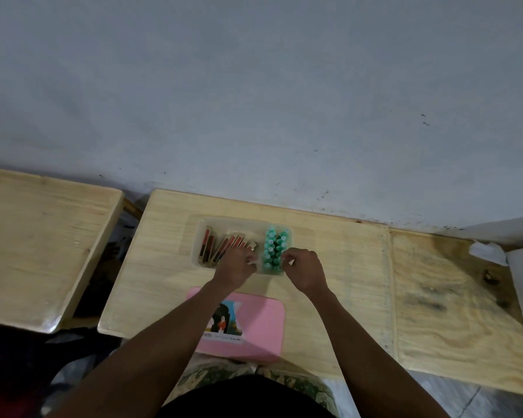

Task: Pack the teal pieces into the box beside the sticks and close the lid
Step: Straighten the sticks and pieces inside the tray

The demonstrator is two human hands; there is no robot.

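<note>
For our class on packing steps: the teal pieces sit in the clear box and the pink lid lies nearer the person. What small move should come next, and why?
Probably lift both hands away and reach for the pink lid. The teal pieces already stand in rows beside the sticks in the clear box, which is uncovered; the left hand and right hand are at its near edge.

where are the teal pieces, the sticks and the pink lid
teal pieces (pixel 274 248), head view, middle of the cluster
sticks (pixel 224 245), head view, middle of the red and gold row
pink lid (pixel 261 327), head view, bare right half
</note>
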